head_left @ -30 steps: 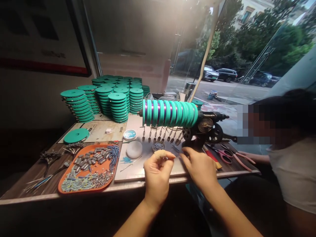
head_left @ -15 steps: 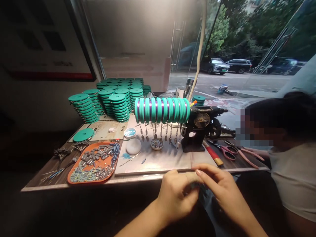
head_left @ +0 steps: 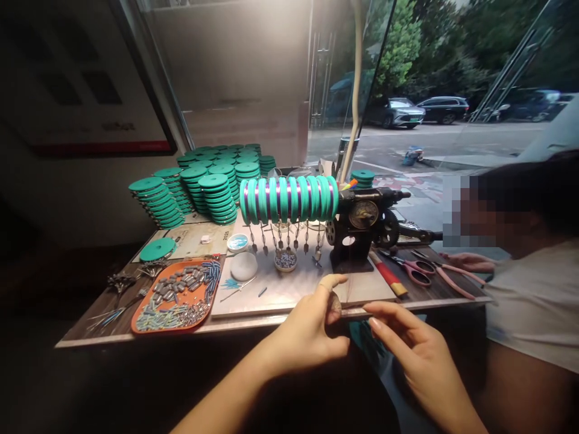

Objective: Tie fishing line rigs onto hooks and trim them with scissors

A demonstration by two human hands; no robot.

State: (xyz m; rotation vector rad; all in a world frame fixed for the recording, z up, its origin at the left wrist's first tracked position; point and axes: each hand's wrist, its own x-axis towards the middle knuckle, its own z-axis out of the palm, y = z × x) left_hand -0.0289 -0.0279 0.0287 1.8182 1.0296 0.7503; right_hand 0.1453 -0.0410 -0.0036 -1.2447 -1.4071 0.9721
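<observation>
Though apart from the left hand, mounted green spools beyond it.

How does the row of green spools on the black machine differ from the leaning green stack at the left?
The row of spools runs sideways, discs on edge; the leaning stack rises, discs lying nearly flat. The row of spools shows purple bands between green rims; the leaning stack shows none. Both have round green discs.

The tray looks like glossy plastic, the table like dark wood, the spools like matt foam, the machine like metal.
</observation>
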